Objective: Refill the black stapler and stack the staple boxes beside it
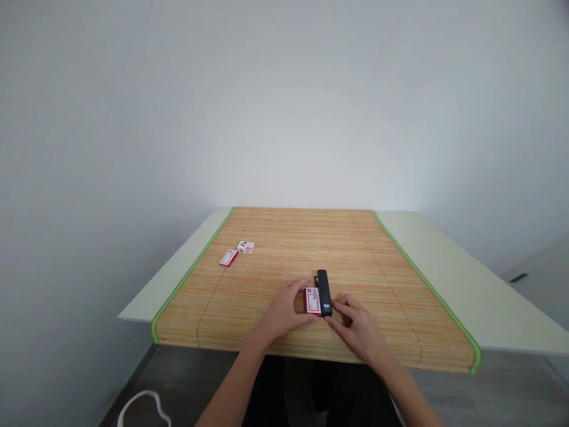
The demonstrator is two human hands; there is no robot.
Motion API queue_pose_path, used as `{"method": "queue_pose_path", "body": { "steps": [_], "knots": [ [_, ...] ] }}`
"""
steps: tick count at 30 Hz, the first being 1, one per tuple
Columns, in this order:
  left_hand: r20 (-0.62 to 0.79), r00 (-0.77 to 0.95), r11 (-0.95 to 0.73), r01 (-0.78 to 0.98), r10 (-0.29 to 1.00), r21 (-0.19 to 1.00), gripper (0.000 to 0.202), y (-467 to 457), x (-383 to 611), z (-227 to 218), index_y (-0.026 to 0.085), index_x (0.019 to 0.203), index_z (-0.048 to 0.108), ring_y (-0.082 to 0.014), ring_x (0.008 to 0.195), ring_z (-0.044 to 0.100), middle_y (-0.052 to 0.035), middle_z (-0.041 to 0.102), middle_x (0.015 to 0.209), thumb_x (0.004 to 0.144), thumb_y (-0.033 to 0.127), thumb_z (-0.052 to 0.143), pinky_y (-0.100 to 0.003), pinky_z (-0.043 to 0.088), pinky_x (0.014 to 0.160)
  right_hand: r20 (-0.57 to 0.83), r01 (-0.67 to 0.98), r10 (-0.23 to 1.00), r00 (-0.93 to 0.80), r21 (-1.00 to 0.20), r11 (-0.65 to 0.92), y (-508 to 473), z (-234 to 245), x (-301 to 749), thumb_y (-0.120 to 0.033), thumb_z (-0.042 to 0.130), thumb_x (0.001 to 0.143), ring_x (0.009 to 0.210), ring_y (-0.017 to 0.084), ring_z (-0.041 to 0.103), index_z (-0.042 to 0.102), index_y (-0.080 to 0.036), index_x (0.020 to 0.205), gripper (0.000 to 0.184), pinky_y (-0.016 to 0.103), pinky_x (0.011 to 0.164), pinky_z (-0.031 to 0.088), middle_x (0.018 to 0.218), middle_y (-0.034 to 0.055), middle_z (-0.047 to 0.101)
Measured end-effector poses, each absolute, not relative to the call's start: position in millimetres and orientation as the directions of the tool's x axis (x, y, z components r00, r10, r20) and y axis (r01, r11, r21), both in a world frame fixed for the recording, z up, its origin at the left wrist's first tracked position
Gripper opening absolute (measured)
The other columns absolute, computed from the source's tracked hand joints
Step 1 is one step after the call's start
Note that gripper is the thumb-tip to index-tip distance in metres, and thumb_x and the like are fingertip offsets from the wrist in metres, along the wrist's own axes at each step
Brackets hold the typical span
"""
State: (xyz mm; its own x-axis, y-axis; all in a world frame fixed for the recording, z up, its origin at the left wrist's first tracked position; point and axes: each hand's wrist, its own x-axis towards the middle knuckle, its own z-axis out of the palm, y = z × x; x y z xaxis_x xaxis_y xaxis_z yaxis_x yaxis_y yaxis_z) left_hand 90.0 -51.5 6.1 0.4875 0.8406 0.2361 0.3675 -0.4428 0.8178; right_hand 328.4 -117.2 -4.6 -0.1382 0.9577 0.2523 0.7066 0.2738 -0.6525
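Note:
Near the front of the mat lies a black stapler (324,293), its long side pointing away from me. A small red-and-white box (313,301) sits flat against its left side. My left hand (284,308) spans this box, thumb at the near edge and fingers at the far edge. With thumb and index finger, my right hand (358,329) holds the near end of the stapler at its right corner. The other fingers of that hand are curled.
A bamboo mat (293,237) with green edging covers the middle of a white table (444,261). Toward the left back lie another red-and-white box (229,257) and a white box with dark and red print (246,247). A white cable (144,394) is on the floor.

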Motion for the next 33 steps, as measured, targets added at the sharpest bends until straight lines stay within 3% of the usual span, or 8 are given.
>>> {"method": "queue_pose_path", "body": {
  "steps": [4,6,8,10,15,24,28,33],
  "knots": [
    [0.197,0.522,-0.401,0.312,0.83,0.861,0.116,-54.1,83.0,4.5,0.031,0.16,0.03,-0.0325,0.141,0.047,-0.0116,0.045,0.158,0.064,0.046,0.093,-0.05,0.037,0.119,0.265,0.712,0.956,-0.124,-0.647,0.271,-115.8,-7.8,330.7,-0.037,0.065,0.092,0.079,0.019,0.059,0.07,-0.024,0.123,0.034,0.032,0.071,0.049,0.091,0.0044,0.06],
    [0.197,0.488,-0.373,0.295,0.85,0.88,0.109,-45.0,66.2,6.8,0.032,0.161,0.027,-0.0309,0.142,0.047,-0.012,0.039,0.162,0.073,0.05,0.086,-0.049,0.039,0.118,0.27,0.715,0.955,-0.118,-0.644,0.271,-115.1,-9.2,331.8,-0.037,0.065,0.092,0.08,0.019,0.059,0.07,-0.023,0.124,0.035,0.032,0.072,0.049,0.09,0.0043,0.06],
    [0.229,0.323,-0.342,0.355,0.918,0.87,0.078,-24.7,36.9,8.7,0.031,0.157,0.035,-0.027,0.138,0.052,-0.0105,0.047,0.157,0.09,0.049,0.07,-0.046,0.042,0.114,0.273,0.716,0.955,-0.116,-0.643,0.27,-114.7,-10.1,332.6,-0.037,0.066,0.091,0.08,0.019,0.059,0.07,-0.022,0.123,0.036,0.032,0.072,0.049,0.09,0.0045,0.06],
    [0.289,0.07,-0.281,0.527,0.955,0.802,0.062,4.0,-2.6,7.3,0.024,0.147,0.05,-0.0278,0.132,0.056,-0.011,0.056,0.148,0.091,0.046,0.066,-0.046,0.043,0.112,0.271,0.716,0.956,-0.114,-0.644,0.268,-114.6,-10.3,332.9,-0.038,0.065,0.091,0.08,0.019,0.059,0.07,-0.022,0.123,0.036,0.033,0.073,0.049,0.092,0.005,0.06],
    [0.303,-0.269,0.009,0.761,0.914,0.649,0.058,68.8,-93.4,-8.3,0.014,0.135,0.059,-0.0312,0.124,0.061,-0.0135,0.066,0.134,0.084,0.041,0.071,-0.047,0.043,0.111,0.247,0.711,0.962,-0.119,-0.655,0.257,-115.1,-9.2,331.8,-0.041,0.064,0.092,0.073,0.018,0.057,0.069,-0.023,0.123,0.037,0.032,0.067,0.048,0.088,0.0037,0.058],
    [0.328,-0.059,-0.143,0.818,0.943,0.557,0.081,67.6,-81.6,-8.8,0.019,0.155,0.04,-0.0283,0.128,0.061,-0.0105,0.064,0.141,0.079,0.024,0.069,-0.041,0.044,0.11,0.265,0.718,0.958,-0.106,-0.646,0.258,-114.7,-12.4,332.7,-0.04,0.065,0.091,0.081,0.02,0.06,0.068,-0.022,0.123,0.037,0.033,0.073,0.05,0.091,0.0047,0.06],
    [0.299,0.075,-0.232,0.813,0.951,0.534,0.071,32.9,-46.5,-1.9,0.022,0.148,0.051,-0.0292,0.13,0.059,-0.0094,0.06,0.146,0.08,0.029,0.069,-0.041,0.044,0.111,0.261,0.717,0.96,-0.105,-0.648,0.255,-114.6,-12.5,333.0,-0.039,0.064,0.091,0.079,0.02,0.06,0.068,-0.022,0.123,0.036,0.033,0.071,0.05,0.09,0.0045,0.06],
    [0.163,0.233,-0.282,0.714,0.959,0.641,0.071,-7.3,-14.6,10.2,0.025,0.146,0.055,-0.0303,0.128,0.061,-0.0087,0.062,0.143,0.079,0.042,0.074,-0.041,0.046,0.108,0.262,0.712,0.959,-0.107,-0.653,0.258,-114.4,-11.8,332.4,-0.039,0.064,0.091,0.078,0.019,0.059,0.067,-0.024,0.124,0.036,0.032,0.07,0.049,0.089,0.0036,0.059]
  ]
}}
